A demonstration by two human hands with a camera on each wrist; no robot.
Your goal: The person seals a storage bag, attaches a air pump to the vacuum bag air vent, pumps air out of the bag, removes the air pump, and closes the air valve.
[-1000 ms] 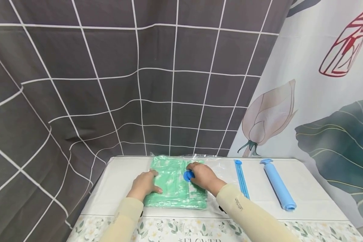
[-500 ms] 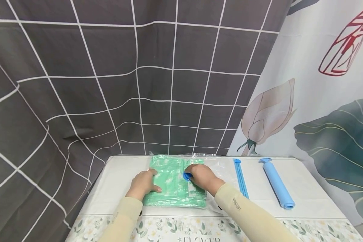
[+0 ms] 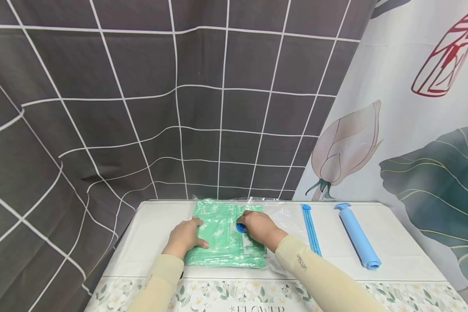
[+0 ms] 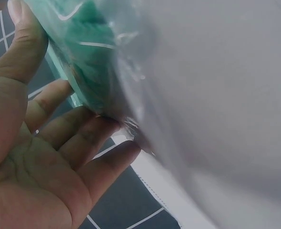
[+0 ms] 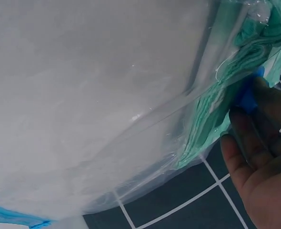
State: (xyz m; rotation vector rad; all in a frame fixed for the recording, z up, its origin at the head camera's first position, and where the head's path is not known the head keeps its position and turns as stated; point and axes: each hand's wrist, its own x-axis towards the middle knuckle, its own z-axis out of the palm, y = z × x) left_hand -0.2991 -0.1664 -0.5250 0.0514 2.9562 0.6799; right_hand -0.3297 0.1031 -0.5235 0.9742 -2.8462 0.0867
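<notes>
A clear plastic vacuum storage bag [image 3: 284, 216] lies flat on the table, with a folded green and white cloth [image 3: 220, 234] inside its left part. The round blue valve cap [image 3: 240, 227] sits on top of the bag. My right hand [image 3: 260, 227] pinches this cap between thumb and fingers, and covers part of it. In the right wrist view the cap [image 5: 247, 98] shows blue beside the cloth's stacked folds. At the bag's left edge rests my left hand [image 3: 183, 237], thumb lying on top. Its relaxed fingers touch the bag's side in the left wrist view.
A blue zip strip [image 3: 311, 229] runs along the bag's right end. Farther right lies a light blue hand pump [image 3: 359, 238] with a T-shaped handle. The white table cover [image 3: 405, 255] has a floral front band. Behind hangs a dark grid-patterned curtain [image 3: 203, 108].
My right hand turns slightly at the blue valve cap and now hides more of it. The left hand stays in place on the bag. The head view has shifted a little.
</notes>
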